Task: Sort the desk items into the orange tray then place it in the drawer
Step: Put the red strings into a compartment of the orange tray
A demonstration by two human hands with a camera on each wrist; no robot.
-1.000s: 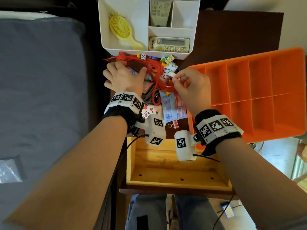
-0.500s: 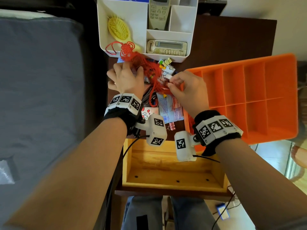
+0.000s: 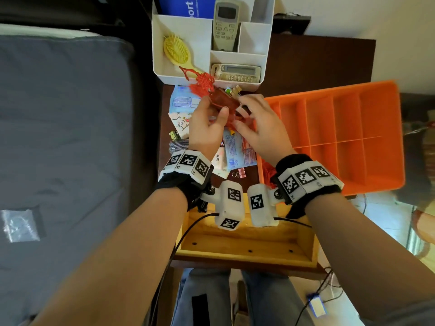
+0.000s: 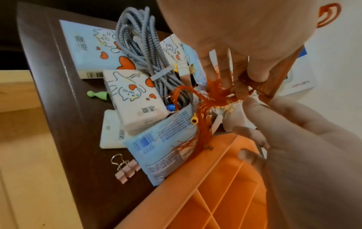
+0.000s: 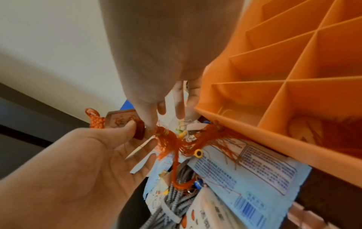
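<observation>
A red knotted ornament (image 3: 223, 102) with a wooden plaque (image 5: 123, 119) and a long tassel (image 4: 203, 108) is held up over the desk pile. My left hand (image 3: 207, 121) grips the plaque between thumb and fingers. My right hand (image 3: 249, 118) pinches the top of the tassel (image 5: 162, 133), whose strands trail down over a blue wipes pack (image 4: 166, 147) and against the tray's near wall. The orange tray (image 3: 353, 137) with several compartments lies to the right. The open wooden drawer (image 3: 244, 245) is below my wrists.
On the dark desk lie tissue packs (image 4: 133, 99), a grey braided cable (image 4: 137, 34), pink binder clips (image 4: 127, 168), a green pawn (image 4: 97, 94) and small pins. A white organiser (image 3: 188, 36) with remotes and a yellow brush stands behind. A grey bed (image 3: 70, 137) is at left.
The ornament has come up off the pile, and my left hand has turned and now grips its plaque. My right hand has moved from a small white piece to the tassel's top.
</observation>
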